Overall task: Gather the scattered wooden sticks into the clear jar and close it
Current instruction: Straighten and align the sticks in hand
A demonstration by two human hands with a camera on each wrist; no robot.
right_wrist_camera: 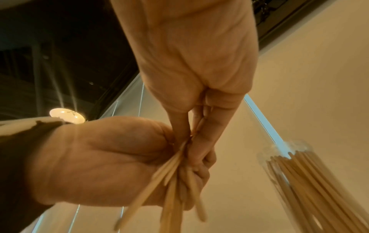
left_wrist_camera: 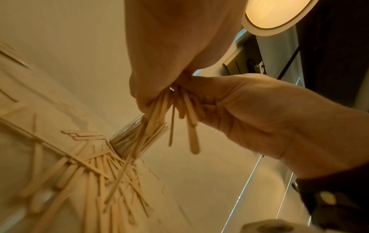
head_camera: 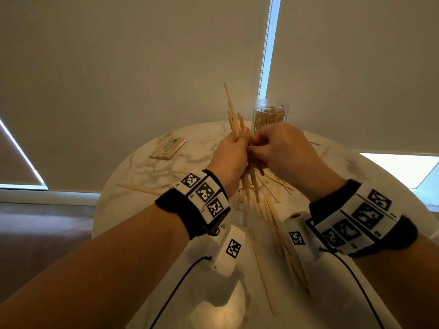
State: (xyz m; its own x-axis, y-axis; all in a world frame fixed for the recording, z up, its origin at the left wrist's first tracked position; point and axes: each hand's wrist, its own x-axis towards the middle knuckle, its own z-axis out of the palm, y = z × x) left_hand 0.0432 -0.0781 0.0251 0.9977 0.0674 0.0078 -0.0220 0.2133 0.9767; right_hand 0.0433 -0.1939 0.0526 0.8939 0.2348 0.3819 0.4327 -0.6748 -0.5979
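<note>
Above the middle of the table my left hand (head_camera: 238, 142) grips a bundle of wooden sticks (head_camera: 234, 119), whose ends poke out above and below the fist. My right hand (head_camera: 260, 144) meets it from the right and pinches sticks in the same bundle (right_wrist_camera: 173, 187). The left wrist view shows both hands closed round the sticks (left_wrist_camera: 180, 110). Just behind the hands the clear jar (head_camera: 270, 113) stands upright with an open top, holding many sticks (right_wrist_camera: 311, 181). Several loose sticks (head_camera: 268, 203) lie fanned out on the table below the hands, also seen as scattered sticks (left_wrist_camera: 89, 181) in the left wrist view.
The round white marble table (head_camera: 142, 176) ends close on the left and right. A wrapped packet of sticks (head_camera: 167, 148) lies at its far left. Single sticks (head_camera: 263, 281) lie near the front. Window blinds hang right behind the jar.
</note>
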